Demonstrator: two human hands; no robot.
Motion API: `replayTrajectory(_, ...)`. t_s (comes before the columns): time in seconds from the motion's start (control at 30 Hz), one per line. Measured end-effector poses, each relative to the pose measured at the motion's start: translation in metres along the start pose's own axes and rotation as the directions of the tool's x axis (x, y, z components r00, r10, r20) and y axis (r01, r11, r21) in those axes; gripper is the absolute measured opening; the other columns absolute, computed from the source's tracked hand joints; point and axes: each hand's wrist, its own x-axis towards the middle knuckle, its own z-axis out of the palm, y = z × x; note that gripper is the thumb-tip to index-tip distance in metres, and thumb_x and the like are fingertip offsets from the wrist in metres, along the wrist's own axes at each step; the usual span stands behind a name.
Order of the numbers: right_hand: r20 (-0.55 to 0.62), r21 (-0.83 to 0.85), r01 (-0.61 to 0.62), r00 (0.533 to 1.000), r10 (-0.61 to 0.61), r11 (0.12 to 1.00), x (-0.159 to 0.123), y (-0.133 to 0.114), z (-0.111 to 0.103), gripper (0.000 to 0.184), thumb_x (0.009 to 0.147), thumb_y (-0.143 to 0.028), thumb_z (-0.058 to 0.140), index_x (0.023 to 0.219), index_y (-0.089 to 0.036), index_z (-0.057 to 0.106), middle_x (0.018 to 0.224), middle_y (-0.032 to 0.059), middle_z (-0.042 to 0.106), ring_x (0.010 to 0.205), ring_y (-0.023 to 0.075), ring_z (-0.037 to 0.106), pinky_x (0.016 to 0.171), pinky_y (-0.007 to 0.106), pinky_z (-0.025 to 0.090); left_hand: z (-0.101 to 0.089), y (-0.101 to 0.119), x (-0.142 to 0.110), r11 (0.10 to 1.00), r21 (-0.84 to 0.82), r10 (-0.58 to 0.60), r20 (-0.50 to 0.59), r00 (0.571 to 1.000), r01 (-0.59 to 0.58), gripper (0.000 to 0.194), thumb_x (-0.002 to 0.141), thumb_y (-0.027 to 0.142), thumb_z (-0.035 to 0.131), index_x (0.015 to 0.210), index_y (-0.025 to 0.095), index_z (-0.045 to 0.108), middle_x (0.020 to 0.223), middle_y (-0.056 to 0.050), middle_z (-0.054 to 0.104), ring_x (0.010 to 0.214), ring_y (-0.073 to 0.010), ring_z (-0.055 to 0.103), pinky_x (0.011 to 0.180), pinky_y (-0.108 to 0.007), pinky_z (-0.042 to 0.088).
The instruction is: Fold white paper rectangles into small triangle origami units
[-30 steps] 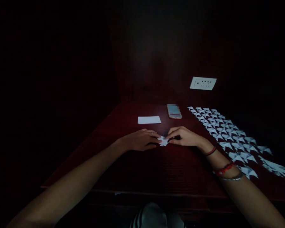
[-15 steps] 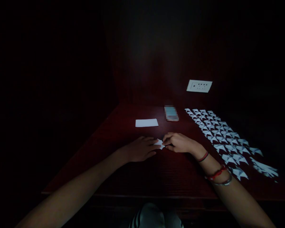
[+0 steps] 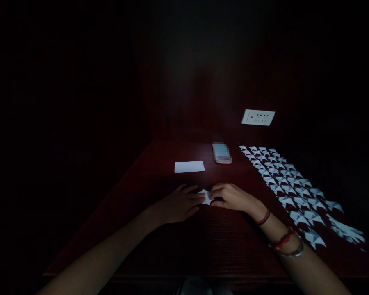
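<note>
A small white folded paper star (image 3: 206,198) lies on the dark red table between my hands. My left hand (image 3: 176,205) is open, its fingers stretched out flat and their tips pressing on the star's left side. From the right, my right hand (image 3: 232,196) has its fingers curled, with thumb and forefinger gripping the star's right edge; the exact grip is partly hidden. Just beyond sits a white rectangle of paper (image 3: 189,166). To the right, several rows of folded white paper stars (image 3: 283,180) cover the tabletop.
Behind the paper lies a phone (image 3: 222,153) with a blurred screen. A bundle of white paper strips or scraps (image 3: 346,229) rests near the front right. A socket plate (image 3: 258,117) is on the back wall (image 3: 199,106). The surroundings are very dark.
The view has tilted up slightly, so everything sits lower in the picture. My left fingers have spread a little and shifted slightly left, showing more of the star.
</note>
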Motion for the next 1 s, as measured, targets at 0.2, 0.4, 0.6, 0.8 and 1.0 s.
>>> replayTrajectory(0.2,-0.037,-0.100,0.023,0.999,-0.027,0.995,0.003,-0.002,0.002,0.024,0.078,-0.032,0.044,0.091,-0.018,0.058,0.080,0.0044,0.057,0.078,0.0138,0.051,0.075,0.027,0.037,0.001,-0.001,0.003,1.000,0.012,-0.008,-0.068,0.998,0.009,0.032,0.085,0.031,0.031,0.116,0.029,0.039,0.120,0.002,0.040,0.110,-0.0198,0.032,0.091,-0.036,0.019)
replayTrajectory(0.4,-0.039,-0.192,0.066,0.996,-0.075,0.979,0.004,-0.003,0.005,0.026,0.080,-0.033,0.040,0.089,-0.017,0.059,0.083,0.0056,0.058,0.085,0.0159,0.049,0.077,0.030,0.036,0.004,-0.009,0.003,0.998,-0.054,-0.027,-0.001,1.000,0.027,0.036,0.086,0.029,0.028,0.121,0.028,0.030,0.124,0.005,0.036,0.115,-0.0189,0.025,0.092,-0.035,0.020)
replayTrajectory(0.6,-0.056,-0.237,0.071,0.995,-0.087,0.969,0.005,-0.003,0.009,0.027,0.080,-0.031,0.040,0.089,-0.015,0.058,0.085,0.0062,0.058,0.085,0.0160,0.049,0.077,0.030,0.036,0.001,-0.008,-0.001,0.997,-0.070,-0.015,0.050,0.999,0.018,0.038,0.084,0.030,0.029,0.122,0.025,0.028,0.129,0.002,0.029,0.118,-0.0196,0.020,0.091,-0.035,0.022)
replayTrajectory(0.8,-0.097,-0.308,0.042,0.992,-0.076,0.951,0.007,-0.006,0.010,0.025,0.082,-0.025,0.036,0.081,-0.014,0.059,0.077,0.0072,0.058,0.076,0.0149,0.050,0.072,0.029,0.035,-0.002,-0.006,0.000,0.998,-0.059,0.018,0.018,1.000,-0.017,0.037,0.083,0.027,0.033,0.119,0.024,0.032,0.128,0.000,0.030,0.116,-0.0196,0.023,0.092,-0.035,0.021)
replayTrajectory(1.0,-0.077,-0.341,0.047,0.994,-0.078,0.939,0.009,-0.011,0.008,0.023,0.080,-0.024,0.037,0.079,-0.014,0.058,0.073,0.0070,0.058,0.073,0.0156,0.050,0.069,0.029,0.034,-0.001,-0.006,0.003,0.995,-0.101,0.019,-0.022,1.000,-0.021,0.034,0.081,0.024,0.036,0.115,0.023,0.038,0.118,-0.002,0.040,0.109,-0.0160,0.034,0.091,-0.031,0.023)
